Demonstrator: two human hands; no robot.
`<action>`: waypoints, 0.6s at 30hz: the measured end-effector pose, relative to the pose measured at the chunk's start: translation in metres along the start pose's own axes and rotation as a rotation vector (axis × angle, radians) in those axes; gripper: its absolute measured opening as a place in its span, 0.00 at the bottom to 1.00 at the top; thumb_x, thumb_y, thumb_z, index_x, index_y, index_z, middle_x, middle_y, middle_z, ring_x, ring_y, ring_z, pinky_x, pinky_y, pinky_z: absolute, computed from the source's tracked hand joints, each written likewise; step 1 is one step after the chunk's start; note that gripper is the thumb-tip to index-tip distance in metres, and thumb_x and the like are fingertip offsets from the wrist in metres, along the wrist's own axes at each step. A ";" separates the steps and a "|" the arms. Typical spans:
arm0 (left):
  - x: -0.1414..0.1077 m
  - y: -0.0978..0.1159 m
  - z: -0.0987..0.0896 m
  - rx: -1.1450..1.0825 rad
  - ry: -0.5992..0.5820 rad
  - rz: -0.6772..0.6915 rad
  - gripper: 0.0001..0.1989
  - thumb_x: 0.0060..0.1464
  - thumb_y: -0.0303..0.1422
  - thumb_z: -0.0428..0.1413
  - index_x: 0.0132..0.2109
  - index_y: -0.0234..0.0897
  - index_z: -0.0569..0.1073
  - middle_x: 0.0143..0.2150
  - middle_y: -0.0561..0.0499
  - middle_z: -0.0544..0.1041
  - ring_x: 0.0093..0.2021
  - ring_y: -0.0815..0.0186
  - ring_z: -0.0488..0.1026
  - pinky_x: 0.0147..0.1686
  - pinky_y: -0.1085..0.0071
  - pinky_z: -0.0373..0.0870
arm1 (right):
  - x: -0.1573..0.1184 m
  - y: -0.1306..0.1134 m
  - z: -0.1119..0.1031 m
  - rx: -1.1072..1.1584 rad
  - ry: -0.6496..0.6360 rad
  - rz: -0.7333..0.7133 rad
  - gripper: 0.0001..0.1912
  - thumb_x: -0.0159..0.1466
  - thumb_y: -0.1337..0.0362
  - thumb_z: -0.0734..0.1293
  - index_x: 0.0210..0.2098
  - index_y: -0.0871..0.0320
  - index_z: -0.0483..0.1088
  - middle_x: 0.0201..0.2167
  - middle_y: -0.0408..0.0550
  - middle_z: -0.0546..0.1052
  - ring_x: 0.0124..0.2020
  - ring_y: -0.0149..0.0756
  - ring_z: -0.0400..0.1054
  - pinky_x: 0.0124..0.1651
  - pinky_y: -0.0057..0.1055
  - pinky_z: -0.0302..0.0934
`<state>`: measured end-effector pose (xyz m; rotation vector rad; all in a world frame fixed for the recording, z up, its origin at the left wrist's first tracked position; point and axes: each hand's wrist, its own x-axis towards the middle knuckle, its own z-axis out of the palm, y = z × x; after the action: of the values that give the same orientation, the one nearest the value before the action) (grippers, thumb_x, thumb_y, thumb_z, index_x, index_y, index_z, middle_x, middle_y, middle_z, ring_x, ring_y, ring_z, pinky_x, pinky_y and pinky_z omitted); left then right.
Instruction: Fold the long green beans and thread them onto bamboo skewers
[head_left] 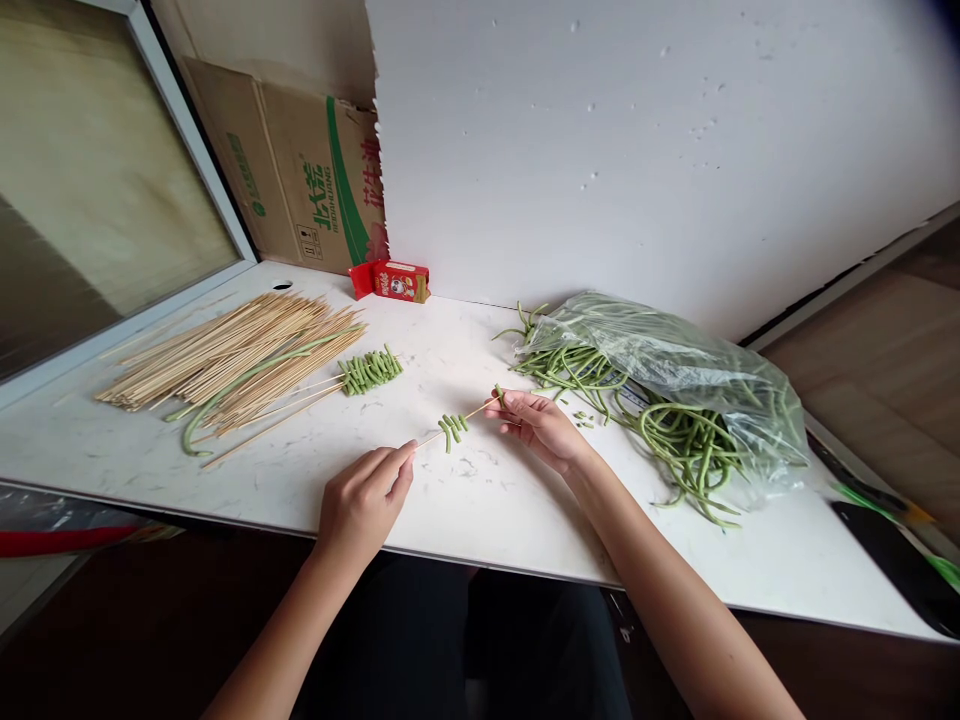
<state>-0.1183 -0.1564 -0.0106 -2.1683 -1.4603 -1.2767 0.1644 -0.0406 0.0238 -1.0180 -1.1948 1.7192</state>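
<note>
My left hand (369,497) pinches a thin wooden skewer (429,439) near its lower left end, just above the table. Several short green bean pieces (453,430) are threaded crosswise along the skewer's middle. At the upper right end, my right hand (541,425) has its fingers closed round another green bean piece (500,396), which sits at the skewer's tip. Left of the hands lie skewers filled with a tight row of bean pieces (371,370). Small bean scraps (583,418) lie beside my right hand.
A large pile of bare skewers (225,345) lies at left, with long green beans (247,375) across it. A plastic bag (660,345) of long beans stands at right. Behind are a red box (403,281) and a cardboard carton (292,170). A black phone (892,565) lies near the right edge.
</note>
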 end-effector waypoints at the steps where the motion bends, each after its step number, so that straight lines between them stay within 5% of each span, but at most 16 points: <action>1: 0.000 0.000 0.000 0.000 0.000 0.001 0.13 0.67 0.24 0.57 0.56 0.39 0.79 0.39 0.50 0.86 0.36 0.66 0.83 0.43 0.70 0.79 | 0.000 0.000 0.000 -0.002 0.000 -0.001 0.18 0.63 0.50 0.78 0.45 0.54 0.84 0.51 0.53 0.85 0.51 0.42 0.78 0.43 0.31 0.70; 18: -0.001 0.000 0.000 -0.016 -0.013 -0.003 0.13 0.67 0.24 0.57 0.55 0.39 0.79 0.39 0.50 0.85 0.36 0.66 0.82 0.42 0.71 0.77 | -0.004 -0.006 0.005 -0.035 -0.005 -0.008 0.18 0.64 0.48 0.77 0.45 0.55 0.83 0.47 0.52 0.85 0.49 0.41 0.77 0.42 0.31 0.68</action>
<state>-0.1187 -0.1567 -0.0110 -2.1886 -1.4640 -1.2822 0.1619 -0.0444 0.0314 -1.0287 -1.2349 1.7008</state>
